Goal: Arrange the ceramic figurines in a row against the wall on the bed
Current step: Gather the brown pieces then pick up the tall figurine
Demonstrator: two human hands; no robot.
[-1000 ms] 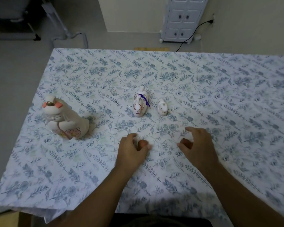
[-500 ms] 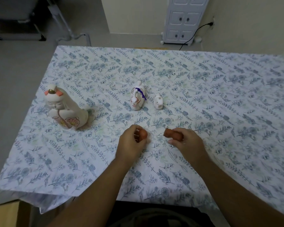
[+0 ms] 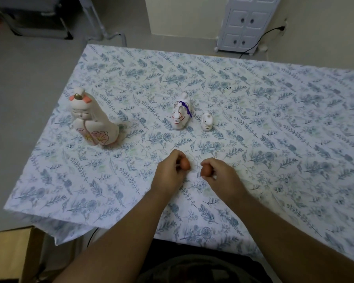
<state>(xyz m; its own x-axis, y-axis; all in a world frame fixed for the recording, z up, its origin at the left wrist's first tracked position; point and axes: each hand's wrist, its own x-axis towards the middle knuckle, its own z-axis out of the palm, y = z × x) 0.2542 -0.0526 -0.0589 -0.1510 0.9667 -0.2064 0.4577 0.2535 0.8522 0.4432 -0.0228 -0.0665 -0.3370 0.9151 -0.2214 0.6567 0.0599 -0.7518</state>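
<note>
My left hand (image 3: 170, 172) grips a small brown figurine (image 3: 185, 164) just above the floral bedsheet (image 3: 274, 123). My right hand (image 3: 221, 174) grips a second small brown figurine (image 3: 205, 170); the two brown pieces are close together, a small gap between them. Beyond my hands stand a white fox figurine with a purple cord (image 3: 181, 115) and a tiny white figurine (image 3: 206, 121) to its right. A tall white doll figurine with pink flowers (image 3: 92, 121) stands at the bed's left side.
The bed's left edge (image 3: 49, 127) drops to a grey floor. A white cabinet (image 3: 245, 23) with a black cable stands against the far wall. A dark frame sits on the floor at the top left. The wall runs along the bed's far right.
My right hand has lifted its brown figurine and moved left toward my left hand. Both hands have shifted slightly farther onto the bed; the white figurines have not moved.
</note>
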